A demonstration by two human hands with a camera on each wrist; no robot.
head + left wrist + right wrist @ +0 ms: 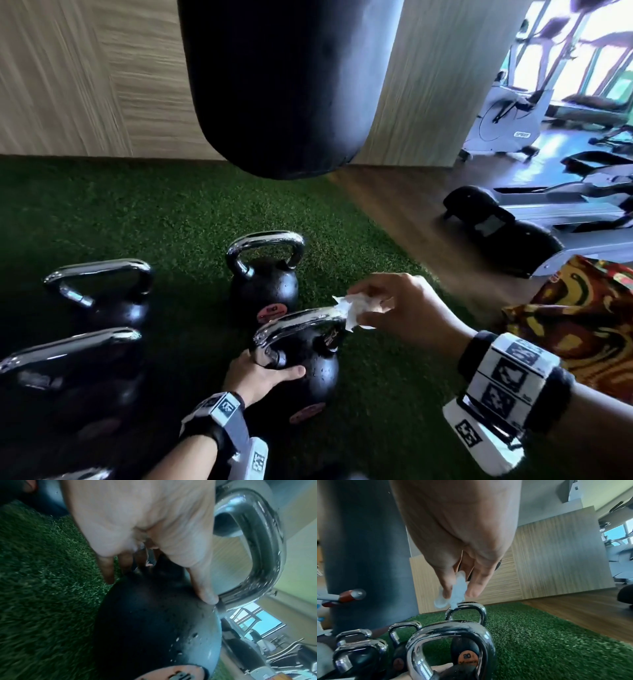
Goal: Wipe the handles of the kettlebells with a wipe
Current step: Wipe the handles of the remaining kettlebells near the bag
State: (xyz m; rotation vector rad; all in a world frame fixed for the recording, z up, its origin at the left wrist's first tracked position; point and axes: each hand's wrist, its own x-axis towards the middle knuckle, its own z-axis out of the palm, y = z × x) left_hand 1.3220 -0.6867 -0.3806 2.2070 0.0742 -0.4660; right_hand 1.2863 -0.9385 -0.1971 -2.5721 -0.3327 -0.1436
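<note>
From the head view, the right hand (394, 308) pinched a white wipe (352, 308) at the end of the shiny handle (301, 322) of the nearest kettlebell (308, 377) on the green turf (154, 212). The left hand (260, 375) held its round body.

From the left wrist, the fingers (204, 588) curled onto the black ball.

From the right wrist, the soft wipe hung between fingertips (473, 591). The kettlebell looked heavy and wet, likely slippery; the handle was the best place to hold it.

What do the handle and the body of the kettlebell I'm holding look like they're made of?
The handle looks like polished chromed metal: mirror-bright reflections. The body looks like matte black coated metal or rubber, beaded with droplets; which one is unclear.
</note>
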